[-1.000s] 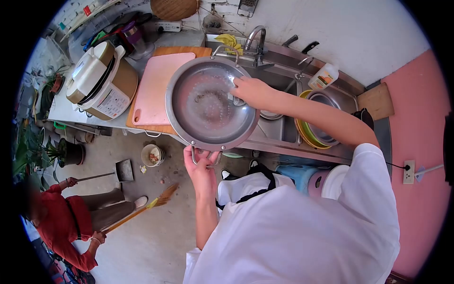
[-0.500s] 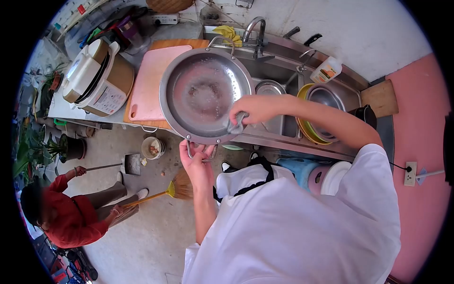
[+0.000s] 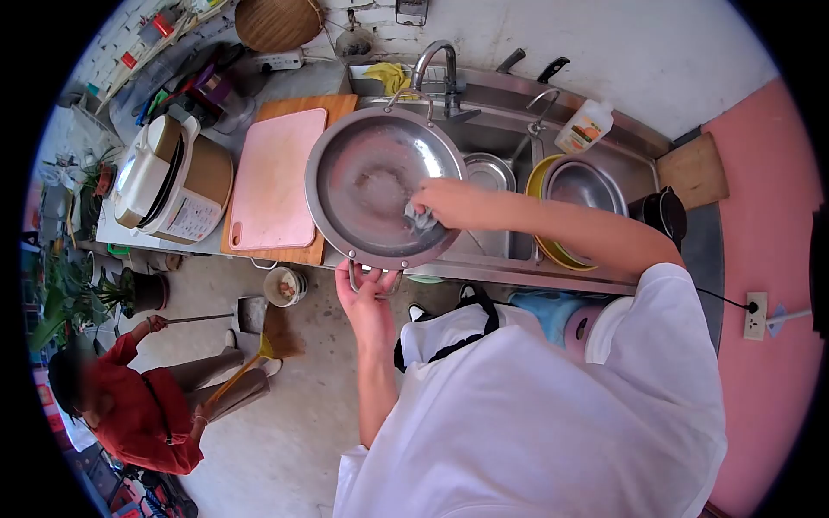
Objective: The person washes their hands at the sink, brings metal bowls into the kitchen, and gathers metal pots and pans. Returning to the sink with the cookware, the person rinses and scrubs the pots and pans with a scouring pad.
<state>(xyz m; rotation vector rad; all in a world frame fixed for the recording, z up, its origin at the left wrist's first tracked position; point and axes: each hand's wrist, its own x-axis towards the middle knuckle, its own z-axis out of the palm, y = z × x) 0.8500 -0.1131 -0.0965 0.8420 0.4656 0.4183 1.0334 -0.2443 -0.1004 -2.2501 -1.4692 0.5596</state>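
A wide metal wok (image 3: 358, 194) with two loop handles is held up at the counter's front edge, its wet inside facing me. My left hand (image 3: 366, 292) is closed round the near loop handle, under the rim. Inside the wok, my right hand (image 3: 442, 204) presses a grey cloth (image 3: 420, 217) against the lower right wall. The far handle (image 3: 411, 97) points toward the faucet (image 3: 449, 78). Behind the wok, partly covered, is the sink (image 3: 488, 136), with a round metal lid or pan (image 3: 490, 171) in it.
A pink cutting board (image 3: 276, 177) and a rice cooker (image 3: 177, 186) stand left. Stacked basins (image 3: 546, 186), a bottle (image 3: 585, 127) and a black pot (image 3: 661, 214) are right. On the floor, a person in red (image 3: 142, 406) holds a broom (image 3: 263, 345) and dustpan (image 3: 251, 314) near a bucket (image 3: 285, 287).
My right hand has moved the cloth from the wok's rim inward, onto its inner wall. The wok shifts slightly right in view. The other person's broom has come closer to the dustpan.
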